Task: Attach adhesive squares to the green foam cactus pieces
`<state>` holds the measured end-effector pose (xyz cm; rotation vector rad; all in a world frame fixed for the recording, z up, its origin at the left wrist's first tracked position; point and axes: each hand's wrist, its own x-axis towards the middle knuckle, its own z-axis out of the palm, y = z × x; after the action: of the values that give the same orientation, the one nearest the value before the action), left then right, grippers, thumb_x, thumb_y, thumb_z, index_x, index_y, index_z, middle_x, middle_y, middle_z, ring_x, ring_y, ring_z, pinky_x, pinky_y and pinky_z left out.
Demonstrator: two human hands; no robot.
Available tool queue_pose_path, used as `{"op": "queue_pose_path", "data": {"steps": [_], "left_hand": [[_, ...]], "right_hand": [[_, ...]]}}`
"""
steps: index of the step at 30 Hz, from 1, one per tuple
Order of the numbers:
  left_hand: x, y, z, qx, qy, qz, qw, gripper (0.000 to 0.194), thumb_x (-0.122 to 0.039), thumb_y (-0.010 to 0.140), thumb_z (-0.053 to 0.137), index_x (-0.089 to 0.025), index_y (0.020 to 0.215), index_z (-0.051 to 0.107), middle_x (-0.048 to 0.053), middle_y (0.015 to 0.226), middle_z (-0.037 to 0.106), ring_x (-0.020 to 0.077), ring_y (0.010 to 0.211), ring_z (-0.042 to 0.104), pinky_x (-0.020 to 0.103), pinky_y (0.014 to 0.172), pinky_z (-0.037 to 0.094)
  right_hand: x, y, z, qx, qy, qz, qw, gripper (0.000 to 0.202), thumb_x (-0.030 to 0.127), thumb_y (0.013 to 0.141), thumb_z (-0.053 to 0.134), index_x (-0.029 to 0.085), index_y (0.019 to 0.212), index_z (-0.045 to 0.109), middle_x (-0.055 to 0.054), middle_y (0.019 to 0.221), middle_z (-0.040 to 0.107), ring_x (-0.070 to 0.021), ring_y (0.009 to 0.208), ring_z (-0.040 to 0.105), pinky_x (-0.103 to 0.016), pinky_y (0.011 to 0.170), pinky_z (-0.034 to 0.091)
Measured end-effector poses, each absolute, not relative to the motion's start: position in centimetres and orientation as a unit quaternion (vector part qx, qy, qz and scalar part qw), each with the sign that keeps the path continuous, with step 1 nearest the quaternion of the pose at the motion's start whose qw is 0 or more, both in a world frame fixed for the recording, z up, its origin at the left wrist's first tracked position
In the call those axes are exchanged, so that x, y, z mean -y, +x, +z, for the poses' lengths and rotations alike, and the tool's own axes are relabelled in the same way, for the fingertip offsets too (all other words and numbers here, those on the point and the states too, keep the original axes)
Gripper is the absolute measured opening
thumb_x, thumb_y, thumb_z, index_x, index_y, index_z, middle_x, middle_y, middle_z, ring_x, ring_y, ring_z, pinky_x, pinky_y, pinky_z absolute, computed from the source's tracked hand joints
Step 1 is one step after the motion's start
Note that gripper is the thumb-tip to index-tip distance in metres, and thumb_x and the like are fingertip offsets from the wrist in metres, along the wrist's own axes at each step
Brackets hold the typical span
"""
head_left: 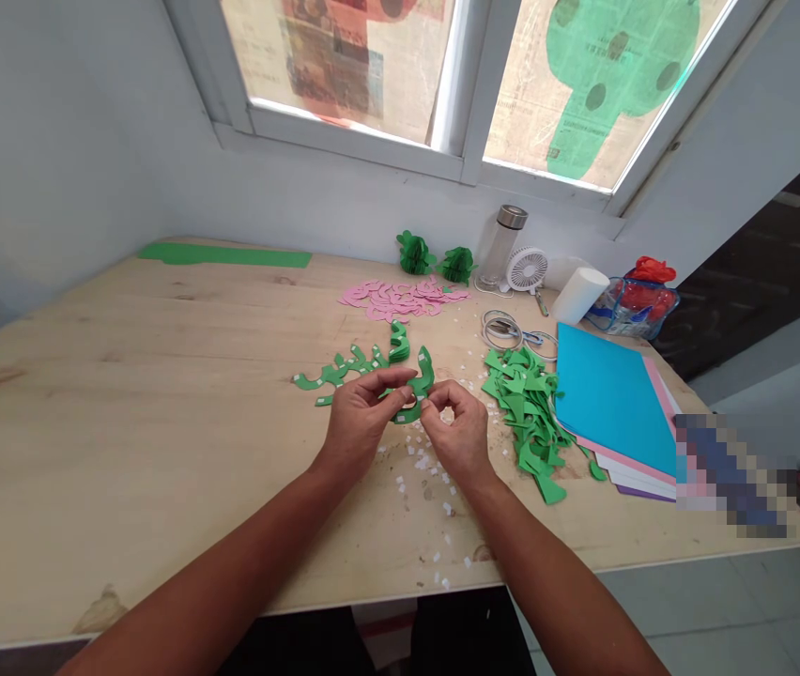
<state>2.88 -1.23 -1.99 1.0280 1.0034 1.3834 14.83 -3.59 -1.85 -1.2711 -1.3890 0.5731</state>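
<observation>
Left hand (364,408) has a pinched grip on a curvy green cutout (423,383); right hand (460,432) is pinched at its edge, can't tell on what. It's over the counter (125,422), well back from the front edge, wood running wide leftward. Other green pieces (333,374) crowd just beyond; green scraps (530,418) and a blue sheet (611,399) hem in the right.

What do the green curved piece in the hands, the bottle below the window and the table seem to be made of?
Green curved piece: matte, perhaps paper or thin foam, since it is flat with cut edges.
Bottle: see-through, so glass or clear plastic; its shiny silver lid looks metallic.
Table: probably wood, dull-finished, showing grain and knots.
</observation>
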Motion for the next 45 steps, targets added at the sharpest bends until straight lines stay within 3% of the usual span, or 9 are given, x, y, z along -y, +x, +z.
{"op": "queue_pose_path", "data": {"steps": [9, 27, 45], "left_hand": [[1.5, 3.1, -1.5, -0.415, 0.417, 0.584, 0.559, 0.019, -0.02, 0.058, 0.076, -0.017, 0.077, 0.074, 0.002, 0.074, 0.07, 0.0131, 0.063, 0.06, 0.026, 0.065, 0.051], [1.3, 3.1, -2.0, -0.408, 0.448, 0.583, 0.541, 0.029, -0.025, 0.059, 0.076, -0.017, 0.087, 0.072, 0.003, 0.079, 0.066, 0.0151, 0.069, 0.061, 0.027, 0.065, 0.052], [1.2, 2.8, -2.2, -0.404, 0.474, 0.565, 0.541, 0.029, -0.024, 0.061, 0.075, -0.019, 0.089, 0.073, 0.003, 0.081, 0.067, 0.0157, 0.073, 0.061, 0.026, 0.063, 0.05]], "right_hand": [[3.6, 14.7, -1.9, 0.582, -0.543, 0.237, 0.557, 0.013, 0.018, 0.068, 0.052, 0.021, 0.057, 0.045, 0.002, 0.06, 0.052, -0.0129, 0.058, 0.048, -0.025, 0.058, 0.04], [3.4, 14.7, -2.1, 0.574, -0.544, 0.231, 0.567, 0.014, 0.016, 0.066, 0.052, 0.021, 0.056, 0.043, 0.004, 0.058, 0.049, -0.0115, 0.056, 0.045, -0.024, 0.056, 0.039], [2.5, 15.1, -3.3, 0.537, -0.519, 0.336, 0.574, 0.017, 0.025, 0.067, 0.055, 0.02, 0.053, 0.046, 0.004, 0.055, 0.05, -0.011, 0.054, 0.044, -0.024, 0.054, 0.038]]}}
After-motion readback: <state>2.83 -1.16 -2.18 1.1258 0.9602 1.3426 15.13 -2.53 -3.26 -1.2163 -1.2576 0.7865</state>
